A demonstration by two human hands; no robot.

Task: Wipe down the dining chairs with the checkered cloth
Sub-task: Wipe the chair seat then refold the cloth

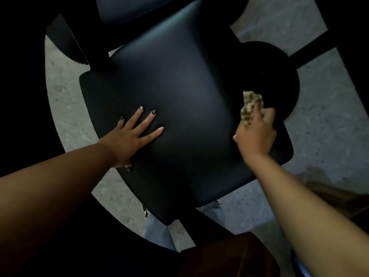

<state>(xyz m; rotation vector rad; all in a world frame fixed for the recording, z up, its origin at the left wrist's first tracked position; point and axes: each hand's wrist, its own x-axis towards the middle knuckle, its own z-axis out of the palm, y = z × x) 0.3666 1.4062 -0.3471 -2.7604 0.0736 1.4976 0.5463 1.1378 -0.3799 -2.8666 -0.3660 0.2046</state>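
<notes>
Under the spread, flat fingers of the left hand (127, 139) lies the dark padded seat of the dining chair (179, 92). Curled fingers of the right hand (256, 134) bunch the checkered cloth (250, 104), which sticks out beyond the fingertips at the seat's right edge. Speckled grey floor (319, 124) surrounds the chair.

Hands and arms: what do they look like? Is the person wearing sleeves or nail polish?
Both arms are bare, with no sleeves, watch or bracelets in view. The left hand has long painted nails: some dark, some pale and glittery. The right hand shows one pale nail; its other nails are hidden. No rings are visible.
</notes>
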